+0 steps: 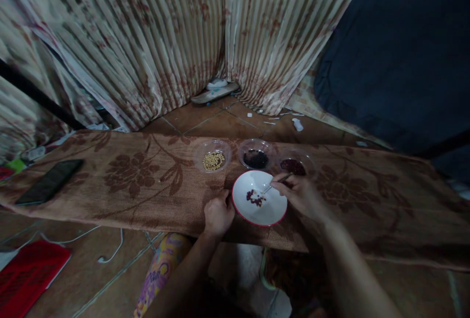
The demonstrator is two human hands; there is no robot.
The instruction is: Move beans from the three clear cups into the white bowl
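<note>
A white bowl with a red rim sits on a narrow table covered by a brown flowered cloth. A small heap of dark and pale beans lies in it. My left hand is curled shut at the bowl's left rim, touching it. My right hand pinches thin tweezers whose tips point down into the bowl near the beans. Behind the bowl stand three clear cups: one with yellow beans, one with black beans, one with red beans.
A dark phone lies on the cloth at far left. Striped curtains hang behind, with a sandal on the tiled floor. A red mat and white cable lie on the floor at lower left. A dark blue cloth hangs at right.
</note>
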